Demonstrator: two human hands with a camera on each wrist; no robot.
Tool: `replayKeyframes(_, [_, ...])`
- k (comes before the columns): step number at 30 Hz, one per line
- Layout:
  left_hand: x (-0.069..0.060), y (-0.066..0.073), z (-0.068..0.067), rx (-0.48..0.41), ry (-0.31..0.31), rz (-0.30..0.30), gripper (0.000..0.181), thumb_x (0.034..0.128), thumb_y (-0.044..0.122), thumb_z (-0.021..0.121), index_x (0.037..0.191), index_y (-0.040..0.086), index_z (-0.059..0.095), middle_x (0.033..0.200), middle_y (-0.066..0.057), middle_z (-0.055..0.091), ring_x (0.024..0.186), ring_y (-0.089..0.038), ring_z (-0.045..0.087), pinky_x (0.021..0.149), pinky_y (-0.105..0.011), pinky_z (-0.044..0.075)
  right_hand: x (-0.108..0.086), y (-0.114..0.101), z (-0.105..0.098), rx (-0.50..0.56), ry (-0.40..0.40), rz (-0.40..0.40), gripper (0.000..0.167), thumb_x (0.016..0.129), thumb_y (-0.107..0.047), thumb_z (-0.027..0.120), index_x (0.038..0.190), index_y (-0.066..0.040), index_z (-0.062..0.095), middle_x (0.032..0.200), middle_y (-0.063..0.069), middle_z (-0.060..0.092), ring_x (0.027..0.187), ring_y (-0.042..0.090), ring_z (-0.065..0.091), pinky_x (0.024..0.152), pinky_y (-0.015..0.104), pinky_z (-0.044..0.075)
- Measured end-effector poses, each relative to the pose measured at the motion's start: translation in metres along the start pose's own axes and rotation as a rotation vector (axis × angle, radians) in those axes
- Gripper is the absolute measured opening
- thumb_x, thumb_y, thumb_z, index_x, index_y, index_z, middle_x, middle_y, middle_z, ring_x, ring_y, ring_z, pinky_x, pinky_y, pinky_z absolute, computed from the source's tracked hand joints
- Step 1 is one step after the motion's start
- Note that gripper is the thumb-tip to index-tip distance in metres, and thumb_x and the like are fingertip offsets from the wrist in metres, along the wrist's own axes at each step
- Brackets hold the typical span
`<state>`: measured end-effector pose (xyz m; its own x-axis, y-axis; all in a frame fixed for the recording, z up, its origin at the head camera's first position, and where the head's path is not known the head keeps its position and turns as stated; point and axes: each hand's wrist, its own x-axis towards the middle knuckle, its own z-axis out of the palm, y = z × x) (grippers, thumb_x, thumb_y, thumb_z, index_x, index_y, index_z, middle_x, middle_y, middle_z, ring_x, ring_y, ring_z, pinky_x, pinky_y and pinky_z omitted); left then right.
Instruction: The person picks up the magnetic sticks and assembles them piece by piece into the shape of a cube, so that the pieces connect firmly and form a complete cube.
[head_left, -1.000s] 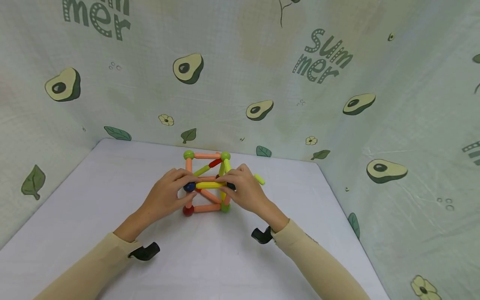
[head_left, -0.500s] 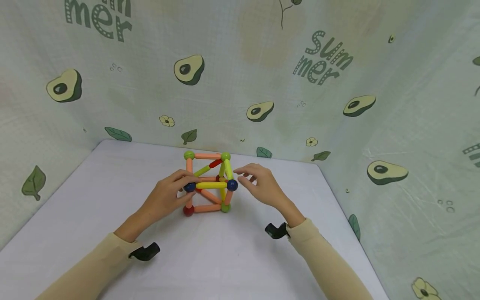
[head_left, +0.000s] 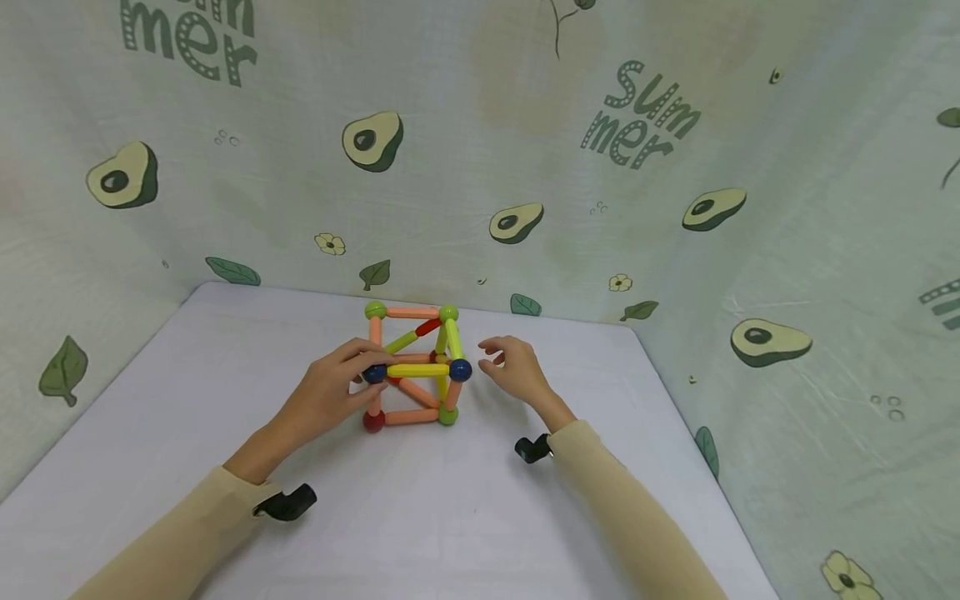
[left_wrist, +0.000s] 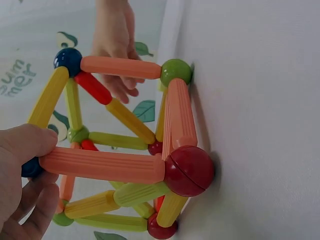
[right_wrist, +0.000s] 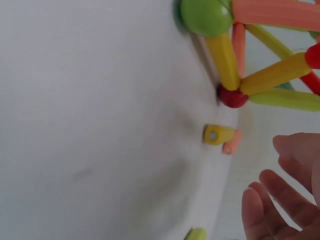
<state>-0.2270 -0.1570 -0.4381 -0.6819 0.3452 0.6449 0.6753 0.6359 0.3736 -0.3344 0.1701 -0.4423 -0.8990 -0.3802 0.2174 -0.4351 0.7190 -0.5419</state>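
A cube-like frame of magnetic sticks and balls stands on the white table; a yellow magnetic stick runs along its upper front edge. In the head view my left hand pinches the dark blue ball at that stick's left end. The left wrist view shows the thumb over this ball, beside a salmon stick leading down to a red ball. My right hand hovers just right of the frame, apart from the other blue ball, fingers loosely bent and holding nothing.
The right wrist view shows a loose yellow stick, a salmon stick and a yellow-green stick on the table near the right hand. A patterned cloth rises behind the table.
My right hand let go of the right blue ball and drew away to the right, then reached a little farther back. My left hand keeps its pinch; the frame stays in place.
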Motion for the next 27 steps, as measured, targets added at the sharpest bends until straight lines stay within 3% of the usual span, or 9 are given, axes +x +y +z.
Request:
replayKeyframes(7, [0.001, -0.002, -0.002, -0.008, 0.004, 0.006, 0.050, 0.0812, 0.000, 0.091, 0.127, 0.012, 0.073, 0.125, -0.002, 0.065, 0.097, -0.016, 0.071, 0.071, -0.034, 0.062, 0.016, 0.010, 0.028, -0.003, -0.058, 0.120, 0.037, 0.098, -0.021, 0.077, 0.131, -0.006, 0.073, 0.120, 0.013, 0.073, 0.098, 0.025, 0.069, 0.088, 0.039, 0.060])
replayKeyframes(13, [0.000, -0.004, -0.004, -0.016, 0.007, -0.008, 0.050, 0.0809, -0.001, 0.091, 0.126, 0.014, 0.073, 0.126, -0.003, 0.065, 0.095, -0.014, 0.069, 0.073, -0.031, 0.062, 0.024, 0.013, 0.042, -0.016, -0.077, 0.134, 0.034, 0.100, -0.020, 0.074, 0.131, -0.004, 0.072, 0.118, 0.014, 0.073, 0.096, 0.025, 0.068, 0.090, 0.039, 0.059])
replayKeyframes(22, [0.001, -0.008, -0.006, -0.023, 0.009, -0.029, 0.051, 0.0817, -0.003, 0.090, 0.127, 0.013, 0.072, 0.127, -0.004, 0.066, 0.093, -0.014, 0.067, 0.073, -0.033, 0.062, 0.021, 0.013, 0.039, -0.089, -0.100, 0.134, 0.032, 0.097, -0.002, 0.070, 0.129, -0.002, 0.074, 0.115, 0.014, 0.073, 0.104, 0.026, 0.067, 0.099, 0.042, 0.056])
replayKeyframes(27, [0.000, -0.008, -0.007, -0.018, 0.002, -0.038, 0.051, 0.0827, -0.001, 0.089, 0.128, 0.013, 0.072, 0.128, -0.004, 0.066, 0.091, -0.013, 0.066, 0.074, -0.031, 0.062, 0.013, 0.014, 0.031, -0.154, -0.110, 0.125, 0.024, 0.096, -0.003, 0.072, 0.119, -0.002, 0.077, 0.106, 0.012, 0.071, 0.099, 0.026, 0.064, 0.096, 0.043, 0.055])
